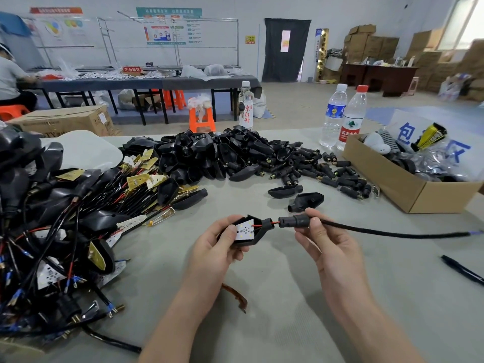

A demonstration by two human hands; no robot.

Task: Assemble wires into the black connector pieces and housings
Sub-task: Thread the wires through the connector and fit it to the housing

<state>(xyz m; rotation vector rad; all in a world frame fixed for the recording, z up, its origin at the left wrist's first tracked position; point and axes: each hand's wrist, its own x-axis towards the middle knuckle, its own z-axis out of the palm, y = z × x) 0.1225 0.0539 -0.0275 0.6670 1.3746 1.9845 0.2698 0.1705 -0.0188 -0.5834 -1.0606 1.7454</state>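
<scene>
1. Left hand (222, 248) grips a black housing (258, 235), fingers curled under it and the thumb resting at the edge of the white LED board (245, 231) seated inside.
2. Right hand (324, 242) pinches a black connector piece (294, 221) between thumb and forefinger at its rear end. A black sleeved cable (392, 233) leaves there and trails right over the table (288, 310).
3. Housing and connector piece are held above the table at centre view, near each other with a small gap. A short red wire (275, 222) runs from the board out through the housing's neck to the connector piece.
4. Two loose housings (306, 201) lie on the table just behind the hands.
5. Further back: pile of empty housings (209, 150), with a spread of small connector pieces (314, 170) to its right.
6. Left side: tangled heap of wired units (52, 231) with black shells, triangular boards and blue-tipped leads.
7. Right side: open cardboard box (408, 191) of mixed parts, with two water bottles (334, 113) standing just behind it.
8. Black pen (463, 269) lies near the right edge. Brown strip (235, 297) lies on the table between the forearms.
</scene>
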